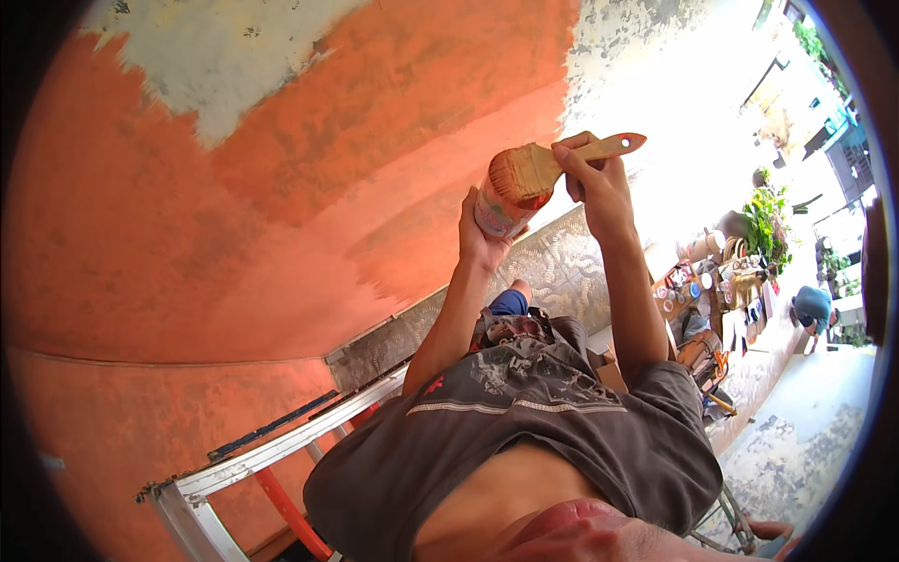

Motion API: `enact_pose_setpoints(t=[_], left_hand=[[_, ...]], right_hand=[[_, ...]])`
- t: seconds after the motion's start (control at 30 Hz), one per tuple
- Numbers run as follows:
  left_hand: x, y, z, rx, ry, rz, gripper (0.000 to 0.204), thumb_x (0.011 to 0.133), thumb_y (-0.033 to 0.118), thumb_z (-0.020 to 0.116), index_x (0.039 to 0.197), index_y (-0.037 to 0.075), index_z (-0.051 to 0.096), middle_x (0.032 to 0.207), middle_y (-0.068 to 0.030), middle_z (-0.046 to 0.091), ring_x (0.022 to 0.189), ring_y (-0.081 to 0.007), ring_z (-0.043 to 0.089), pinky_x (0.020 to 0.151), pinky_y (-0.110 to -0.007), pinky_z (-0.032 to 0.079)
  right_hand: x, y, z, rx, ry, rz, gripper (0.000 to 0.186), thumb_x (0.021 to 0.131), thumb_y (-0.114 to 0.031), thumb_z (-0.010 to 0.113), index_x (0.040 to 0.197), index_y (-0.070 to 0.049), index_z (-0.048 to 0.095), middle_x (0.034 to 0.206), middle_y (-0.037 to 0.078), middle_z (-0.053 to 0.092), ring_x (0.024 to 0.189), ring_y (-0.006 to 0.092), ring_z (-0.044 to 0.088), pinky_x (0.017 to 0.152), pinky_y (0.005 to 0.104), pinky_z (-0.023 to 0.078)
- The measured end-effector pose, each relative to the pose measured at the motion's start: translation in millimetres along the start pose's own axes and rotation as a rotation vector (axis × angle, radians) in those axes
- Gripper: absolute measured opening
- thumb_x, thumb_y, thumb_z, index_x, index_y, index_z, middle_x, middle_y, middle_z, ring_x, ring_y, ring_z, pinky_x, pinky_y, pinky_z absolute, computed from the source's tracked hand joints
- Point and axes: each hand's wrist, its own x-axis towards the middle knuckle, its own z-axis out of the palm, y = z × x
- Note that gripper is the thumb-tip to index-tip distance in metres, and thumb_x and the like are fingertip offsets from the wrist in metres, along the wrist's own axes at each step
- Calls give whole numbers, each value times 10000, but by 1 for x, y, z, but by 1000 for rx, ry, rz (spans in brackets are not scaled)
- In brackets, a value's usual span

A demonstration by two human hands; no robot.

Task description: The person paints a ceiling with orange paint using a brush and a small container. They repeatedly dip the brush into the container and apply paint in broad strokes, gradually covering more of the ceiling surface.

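Note:
In my right hand [590, 173] is a flat paintbrush [534, 171] with a pale wooden handle that has a hole at its end. My fingers close round the handle near the bristles, which are coated in orange paint. The bristles lie over the mouth of a paint-smeared clear container [498, 214] with orange paint at its top. My left hand [482, 245] wraps round this container from below and the side; part of its fingers is hidden behind it. Beyond both hands rises a wall [309, 187], mostly orange, with bare grey-white patches at its upper part.
A ladder [281, 448] with white and red parts stands at lower left beside the wall. Patterned tiles [552, 258] run below. At right are cluttered pots and tins [688, 286], green plants [768, 225] and a bending person in a blue-green shirt [813, 307].

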Motion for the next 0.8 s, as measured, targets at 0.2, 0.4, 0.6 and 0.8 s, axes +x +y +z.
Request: enact_pose_setpoints(t=[0.2, 0.4, 0.6, 0.8], left_hand=[[-4, 1, 14, -26, 69, -30, 627, 983, 650, 421, 1363, 168, 553, 1293, -83, 629, 1098, -292, 628, 754, -466, 541], [0, 10, -11, -79, -101, 26, 689, 965, 675, 452, 1401, 151, 547, 1325, -113, 640, 1166, -315, 626, 884, -503, 512], [9, 1, -30, -200, -78, -22, 673, 965, 686, 428, 1402, 187, 541, 1347, -94, 620, 1132, -323, 632, 792, -473, 533], [21, -2, -49, -339, -142, -34, 658, 962, 656, 421, 1406, 183, 533, 1335, -98, 617, 1144, -361, 613, 760, -455, 526]], right_hand=[[8, 19, -14, 154, 4, 48, 212, 924, -216, 706, 942, -20, 628, 695, -17, 518, 564, 56, 397, 526, 243, 254], [13, 18, -15, 279, 54, 52, 153, 1001, -184, 646, 983, -32, 638, 754, 9, 625, 581, 69, 538, 549, 208, 394], [29, 52, -23, 626, 37, 181, 152, 1025, -190, 599, 1067, -45, 617, 895, 19, 665, 761, 85, 641, 618, 216, 490], [47, 69, -21, 817, -98, 352, 270, 1055, -256, 530, 1229, -56, 582, 1057, 4, 611, 888, 103, 590, 653, 250, 449]])
